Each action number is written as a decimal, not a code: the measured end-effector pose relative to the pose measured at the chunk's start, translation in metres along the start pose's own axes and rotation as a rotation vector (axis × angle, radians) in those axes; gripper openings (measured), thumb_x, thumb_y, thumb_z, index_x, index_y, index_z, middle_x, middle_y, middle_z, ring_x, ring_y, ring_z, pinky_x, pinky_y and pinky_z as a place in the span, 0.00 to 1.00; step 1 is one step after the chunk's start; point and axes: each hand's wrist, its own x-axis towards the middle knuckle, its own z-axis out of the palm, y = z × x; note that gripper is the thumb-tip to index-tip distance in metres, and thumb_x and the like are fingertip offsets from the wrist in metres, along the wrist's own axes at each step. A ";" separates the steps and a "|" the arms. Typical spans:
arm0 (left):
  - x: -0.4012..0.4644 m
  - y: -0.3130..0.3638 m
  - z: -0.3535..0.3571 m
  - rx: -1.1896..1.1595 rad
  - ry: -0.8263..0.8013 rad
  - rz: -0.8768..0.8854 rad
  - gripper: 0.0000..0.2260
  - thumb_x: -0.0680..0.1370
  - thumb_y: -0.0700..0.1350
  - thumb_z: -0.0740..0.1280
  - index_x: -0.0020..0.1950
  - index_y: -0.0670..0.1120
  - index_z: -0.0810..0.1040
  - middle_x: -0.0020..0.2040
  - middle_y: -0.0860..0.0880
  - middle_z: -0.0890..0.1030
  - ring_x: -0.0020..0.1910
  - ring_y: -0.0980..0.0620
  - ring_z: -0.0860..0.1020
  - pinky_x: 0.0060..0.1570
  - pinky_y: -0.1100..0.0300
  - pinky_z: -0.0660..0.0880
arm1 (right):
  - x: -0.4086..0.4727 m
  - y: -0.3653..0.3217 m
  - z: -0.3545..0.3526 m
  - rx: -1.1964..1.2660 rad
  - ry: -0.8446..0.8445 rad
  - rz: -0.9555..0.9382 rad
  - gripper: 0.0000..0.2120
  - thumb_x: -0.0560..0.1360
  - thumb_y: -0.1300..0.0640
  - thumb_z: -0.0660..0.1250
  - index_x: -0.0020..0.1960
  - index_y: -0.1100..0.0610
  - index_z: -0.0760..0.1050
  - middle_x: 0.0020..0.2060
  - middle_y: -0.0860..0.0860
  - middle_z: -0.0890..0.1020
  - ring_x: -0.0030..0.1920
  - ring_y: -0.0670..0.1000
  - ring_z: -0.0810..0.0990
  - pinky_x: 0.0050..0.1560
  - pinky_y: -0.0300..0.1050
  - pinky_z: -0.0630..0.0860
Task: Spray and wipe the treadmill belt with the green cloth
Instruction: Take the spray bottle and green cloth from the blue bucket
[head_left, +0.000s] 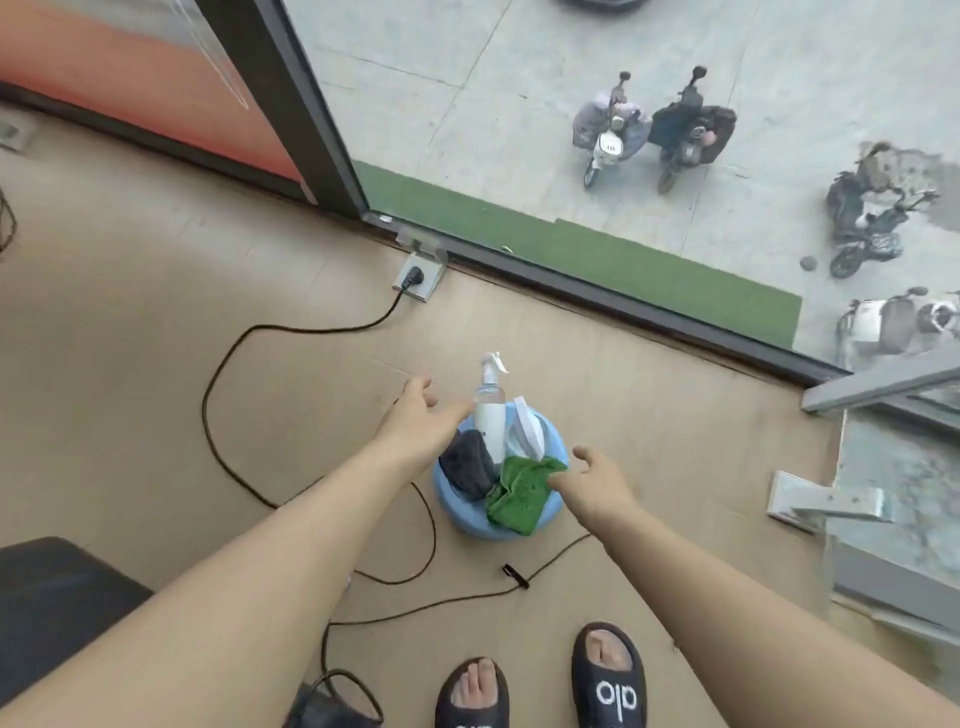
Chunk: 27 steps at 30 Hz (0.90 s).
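Note:
A blue basin (470, 524) sits on the floor in front of my feet. In it stand a white spray bottle (491, 410) and a second white sprayer (527, 428), with a dark grey cloth (467, 462) and the green cloth (517, 493) draped over the rim. My left hand (423, 415) reaches with relaxed fingers just left of the tall bottle, holding nothing. My right hand (592, 480) hovers at the green cloth's right edge, fingers loose, fingertips close to the cloth. A black corner at the lower left (57, 587) looks like the treadmill.
A black power cord (223, 364) loops over the wood floor from a floor socket (418, 273) and runs around the basin. A glass wall with a dark frame (597, 291) lies beyond. A metal bracket (826, 501) stands at right. My sandalled feet (608, 675) are below.

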 end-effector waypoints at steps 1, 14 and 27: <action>0.015 -0.007 0.010 -0.028 -0.001 0.003 0.35 0.82 0.53 0.69 0.85 0.46 0.58 0.80 0.46 0.69 0.73 0.48 0.72 0.64 0.60 0.65 | 0.018 0.007 0.007 0.002 0.011 0.001 0.33 0.74 0.60 0.66 0.78 0.54 0.62 0.61 0.54 0.77 0.58 0.56 0.76 0.58 0.46 0.72; 0.158 -0.068 0.107 -0.105 -0.043 -0.114 0.37 0.82 0.43 0.70 0.85 0.45 0.54 0.76 0.47 0.73 0.62 0.48 0.76 0.62 0.57 0.70 | 0.146 0.076 0.089 0.238 0.170 0.276 0.31 0.72 0.54 0.70 0.71 0.54 0.60 0.58 0.58 0.77 0.53 0.60 0.77 0.48 0.49 0.72; 0.185 -0.063 0.115 0.102 0.040 -0.110 0.39 0.74 0.47 0.79 0.80 0.44 0.64 0.73 0.44 0.76 0.69 0.43 0.77 0.66 0.50 0.76 | 0.160 0.078 0.094 0.319 0.217 0.338 0.30 0.64 0.54 0.78 0.57 0.60 0.65 0.49 0.58 0.78 0.51 0.61 0.80 0.54 0.58 0.79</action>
